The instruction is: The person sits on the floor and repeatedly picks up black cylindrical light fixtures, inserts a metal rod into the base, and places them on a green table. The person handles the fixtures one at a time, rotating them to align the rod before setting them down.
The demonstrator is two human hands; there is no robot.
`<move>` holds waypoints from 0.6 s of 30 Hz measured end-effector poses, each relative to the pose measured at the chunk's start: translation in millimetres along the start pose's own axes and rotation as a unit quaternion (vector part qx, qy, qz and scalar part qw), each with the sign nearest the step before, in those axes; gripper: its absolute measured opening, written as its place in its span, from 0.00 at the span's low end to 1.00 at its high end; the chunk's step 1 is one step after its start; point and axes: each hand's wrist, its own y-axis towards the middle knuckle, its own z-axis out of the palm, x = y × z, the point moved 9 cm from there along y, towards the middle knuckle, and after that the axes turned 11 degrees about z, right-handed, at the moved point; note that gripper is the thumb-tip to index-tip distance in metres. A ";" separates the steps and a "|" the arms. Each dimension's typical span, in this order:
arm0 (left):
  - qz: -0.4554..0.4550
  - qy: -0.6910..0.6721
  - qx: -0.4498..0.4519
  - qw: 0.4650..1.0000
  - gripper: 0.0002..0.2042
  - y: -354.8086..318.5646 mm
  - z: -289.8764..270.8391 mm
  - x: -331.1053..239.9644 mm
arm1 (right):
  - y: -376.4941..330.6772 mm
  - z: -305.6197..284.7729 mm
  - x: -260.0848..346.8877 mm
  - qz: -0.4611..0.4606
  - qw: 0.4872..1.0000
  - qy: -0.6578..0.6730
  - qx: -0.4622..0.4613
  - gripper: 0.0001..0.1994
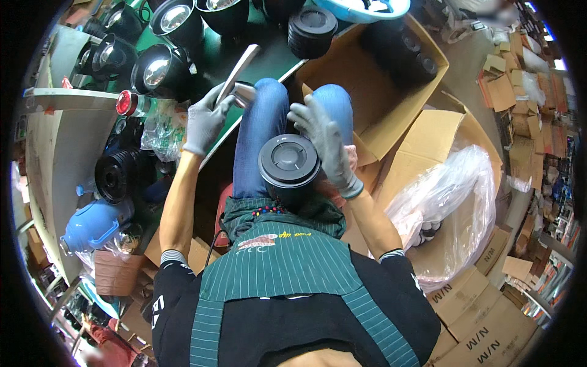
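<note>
Both hands wear grey work gloves. My left hand (pixel 206 122) is closed round a metal tool (pixel 240 72) with a long, flat, pale bar and a short silvery cylinder beside it; its exact kind is unclear. Between my thighs, on my lap, rests a black round lamp housing (pixel 289 160), its ribbed disc-shaped end facing up. My right hand (pixel 324 144) is raised just right of the housing, fingers stretched out and nothing in them. Whether its wrist side touches the housing cannot be made out.
Black lamp housings with shiny insides (pixel 154 73) stand on the green table (pixel 269 52), near a stack of black discs (pixel 312 30) and a blue basin (pixel 367 13). An open carton (pixel 342 73) holding black parts and a plastic-lined carton (pixel 452 208) flank my right side. A blue jug (pixel 98 225) is left.
</note>
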 end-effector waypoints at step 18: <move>0.204 0.174 0.179 0.947 0.37 -100.7 64.5 -211.5 | 75.7 -43.3 -50.5 0.090 0.966 -0.241 -0.039 0.10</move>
